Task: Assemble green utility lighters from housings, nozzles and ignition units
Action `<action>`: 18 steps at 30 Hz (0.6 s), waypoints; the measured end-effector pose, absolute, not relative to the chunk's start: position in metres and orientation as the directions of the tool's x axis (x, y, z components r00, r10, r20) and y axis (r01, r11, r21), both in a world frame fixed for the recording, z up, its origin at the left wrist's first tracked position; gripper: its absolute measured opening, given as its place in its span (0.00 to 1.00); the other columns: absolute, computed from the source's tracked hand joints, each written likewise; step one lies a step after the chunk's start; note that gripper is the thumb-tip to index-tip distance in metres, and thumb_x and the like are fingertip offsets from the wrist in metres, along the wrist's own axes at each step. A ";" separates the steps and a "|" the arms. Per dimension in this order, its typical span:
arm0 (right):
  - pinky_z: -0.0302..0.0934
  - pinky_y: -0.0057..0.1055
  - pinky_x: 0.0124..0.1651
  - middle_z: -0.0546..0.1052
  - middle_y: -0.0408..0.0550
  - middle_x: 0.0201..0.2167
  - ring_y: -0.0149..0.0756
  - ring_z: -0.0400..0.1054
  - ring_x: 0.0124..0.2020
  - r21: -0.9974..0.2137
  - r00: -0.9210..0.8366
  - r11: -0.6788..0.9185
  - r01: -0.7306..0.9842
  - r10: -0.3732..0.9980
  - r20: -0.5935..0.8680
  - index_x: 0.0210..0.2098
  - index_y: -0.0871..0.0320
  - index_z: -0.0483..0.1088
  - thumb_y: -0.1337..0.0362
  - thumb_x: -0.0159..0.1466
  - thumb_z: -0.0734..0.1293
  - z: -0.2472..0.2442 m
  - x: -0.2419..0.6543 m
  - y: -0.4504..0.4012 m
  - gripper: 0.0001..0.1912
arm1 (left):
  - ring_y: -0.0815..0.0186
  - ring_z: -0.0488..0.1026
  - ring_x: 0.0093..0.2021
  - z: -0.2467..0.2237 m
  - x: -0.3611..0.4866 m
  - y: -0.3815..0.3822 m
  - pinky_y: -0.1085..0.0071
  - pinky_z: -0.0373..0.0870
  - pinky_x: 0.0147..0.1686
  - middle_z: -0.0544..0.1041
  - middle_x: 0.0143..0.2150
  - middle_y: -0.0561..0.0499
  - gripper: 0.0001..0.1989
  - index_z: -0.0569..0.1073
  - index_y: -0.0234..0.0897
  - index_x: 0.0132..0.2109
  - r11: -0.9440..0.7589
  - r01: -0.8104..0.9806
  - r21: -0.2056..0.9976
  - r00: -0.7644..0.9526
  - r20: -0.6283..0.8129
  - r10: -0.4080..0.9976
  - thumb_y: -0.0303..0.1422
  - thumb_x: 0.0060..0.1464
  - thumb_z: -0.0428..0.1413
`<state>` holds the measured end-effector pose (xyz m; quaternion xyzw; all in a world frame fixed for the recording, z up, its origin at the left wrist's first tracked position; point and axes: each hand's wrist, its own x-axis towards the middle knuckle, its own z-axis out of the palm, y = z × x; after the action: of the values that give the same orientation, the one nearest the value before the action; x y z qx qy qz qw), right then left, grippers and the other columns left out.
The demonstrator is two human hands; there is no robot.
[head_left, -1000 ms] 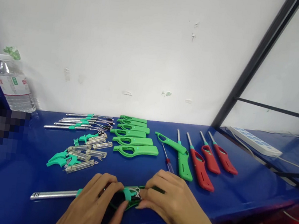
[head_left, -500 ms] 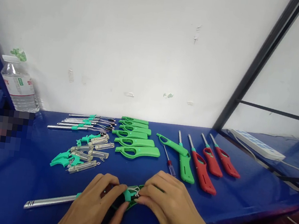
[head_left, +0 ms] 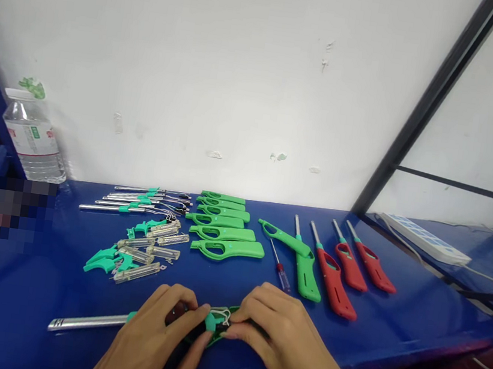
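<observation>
Near the table's front edge lies a lighter body, an open green shell (head_left: 235, 311) with a teal trigger (head_left: 211, 321), white wires and black parts inside. A silver metal tube (head_left: 92, 323) sticks out of it to the left. My left hand (head_left: 154, 333) grips the lighter body, thumb and index finger at the trigger. My right hand (head_left: 287, 341) pinches at the shell's right part, beside the wires; what its fingertips hold is too small to name. Behind my hands lie several green shell halves (head_left: 231, 249) and a screwdriver (head_left: 281, 271).
Red lighters (head_left: 336, 287) and a green lighter (head_left: 306, 280) lie to the right. Silver tubes with wires (head_left: 123, 209), clear fuel tanks (head_left: 137, 272) and teal triggers (head_left: 102, 260) lie left. A water bottle (head_left: 36, 145) stands by the wall; a power strip (head_left: 425, 238) sits far right.
The silver tube's tip has moved slightly right and up. Both hands keep nearly the same grip, with my right fingertips shifted only slightly.
</observation>
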<state>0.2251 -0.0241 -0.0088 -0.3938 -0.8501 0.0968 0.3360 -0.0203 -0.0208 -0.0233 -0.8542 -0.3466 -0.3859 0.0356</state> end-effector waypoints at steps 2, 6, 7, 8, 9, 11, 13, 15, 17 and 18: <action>0.60 0.32 0.41 0.79 0.41 0.36 0.36 0.71 0.36 -0.393 -0.483 0.679 0.620 0.725 0.491 0.39 0.53 0.74 0.53 0.81 0.63 -0.008 0.225 -0.024 0.17 | 0.64 0.79 0.40 -0.024 -0.021 -0.021 0.68 0.81 0.42 0.76 0.46 0.50 0.11 0.76 0.44 0.57 -0.758 0.619 0.205 0.459 0.689 0.561 0.27 0.72 0.55; 0.61 0.33 0.41 0.78 0.43 0.37 0.37 0.71 0.37 -0.336 -0.515 0.701 0.629 0.699 0.496 0.40 0.54 0.74 0.55 0.83 0.61 -0.007 0.225 -0.026 0.17 | 0.65 0.80 0.42 -0.026 -0.021 -0.020 0.67 0.82 0.47 0.76 0.46 0.50 0.12 0.76 0.43 0.58 -0.765 0.615 0.190 0.474 0.686 0.552 0.27 0.72 0.56; 0.62 0.33 0.42 0.78 0.43 0.37 0.37 0.71 0.38 -0.335 -0.518 0.702 0.628 0.699 0.494 0.41 0.55 0.74 0.56 0.83 0.62 -0.007 0.225 -0.027 0.16 | 0.65 0.80 0.42 -0.026 -0.021 -0.020 0.67 0.82 0.46 0.76 0.46 0.50 0.11 0.76 0.43 0.58 -0.764 0.615 0.193 0.472 0.686 0.553 0.27 0.72 0.56; 0.62 0.33 0.44 0.79 0.43 0.38 0.37 0.71 0.38 -0.338 -0.521 0.702 0.627 0.700 0.489 0.42 0.55 0.75 0.58 0.82 0.63 -0.006 0.225 -0.027 0.14 | 0.65 0.79 0.41 -0.026 -0.021 -0.020 0.68 0.82 0.45 0.75 0.46 0.50 0.11 0.76 0.43 0.57 -0.764 0.615 0.198 0.470 0.686 0.556 0.27 0.72 0.55; 0.63 0.33 0.45 0.79 0.43 0.38 0.37 0.72 0.39 -0.342 -0.524 0.703 0.624 0.701 0.484 0.42 0.55 0.75 0.60 0.82 0.64 -0.006 0.226 -0.028 0.12 | 0.65 0.79 0.41 -0.026 -0.021 -0.021 0.68 0.82 0.44 0.75 0.46 0.50 0.11 0.76 0.42 0.57 -0.762 0.615 0.203 0.467 0.685 0.560 0.27 0.73 0.55; 0.63 0.33 0.46 0.80 0.44 0.39 0.38 0.72 0.39 -0.350 -0.535 0.707 0.614 0.699 0.474 0.43 0.55 0.76 0.63 0.81 0.65 -0.006 0.226 -0.029 0.10 | 0.65 0.79 0.41 -0.026 -0.021 -0.021 0.69 0.81 0.42 0.75 0.46 0.50 0.11 0.77 0.42 0.56 -0.758 0.616 0.215 0.465 0.678 0.570 0.27 0.72 0.54; 0.64 0.34 0.46 0.80 0.44 0.39 0.38 0.72 0.40 -0.351 -0.539 0.709 0.612 0.699 0.470 0.44 0.54 0.76 0.65 0.80 0.65 -0.005 0.226 -0.029 0.09 | 0.64 0.78 0.41 -0.025 -0.021 -0.022 0.69 0.81 0.41 0.76 0.46 0.49 0.11 0.77 0.42 0.55 -0.758 0.613 0.221 0.464 0.677 0.572 0.26 0.72 0.54; 0.64 0.34 0.47 0.80 0.44 0.40 0.38 0.73 0.40 -0.354 -0.536 0.704 0.615 0.703 0.468 0.44 0.54 0.76 0.65 0.81 0.65 -0.005 0.227 -0.030 0.09 | 0.63 0.79 0.41 -0.025 -0.021 -0.023 0.68 0.81 0.41 0.76 0.46 0.49 0.12 0.76 0.43 0.56 -0.756 0.614 0.229 0.463 0.671 0.579 0.26 0.72 0.54; 0.65 0.34 0.47 0.80 0.45 0.40 0.39 0.73 0.40 -0.365 -0.525 0.694 0.621 0.714 0.463 0.43 0.55 0.76 0.65 0.81 0.64 -0.004 0.227 -0.030 0.11 | 0.63 0.79 0.42 -0.025 -0.021 -0.024 0.68 0.81 0.42 0.76 0.46 0.49 0.12 0.76 0.43 0.56 -0.751 0.618 0.233 0.461 0.666 0.586 0.25 0.71 0.54; 0.66 0.34 0.47 0.80 0.45 0.40 0.39 0.73 0.41 -0.372 -0.519 0.687 0.624 0.720 0.461 0.43 0.55 0.76 0.64 0.81 0.63 -0.004 0.227 -0.030 0.11 | 0.63 0.78 0.42 -0.024 -0.021 -0.024 0.68 0.82 0.42 0.76 0.46 0.49 0.12 0.76 0.43 0.56 -0.751 0.618 0.234 0.464 0.662 0.588 0.25 0.71 0.55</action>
<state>0.2267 -0.0301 -0.0042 -0.3872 -0.8677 0.0802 0.3012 -0.0213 -0.0238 -0.0245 -0.8553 -0.3525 -0.3792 0.0195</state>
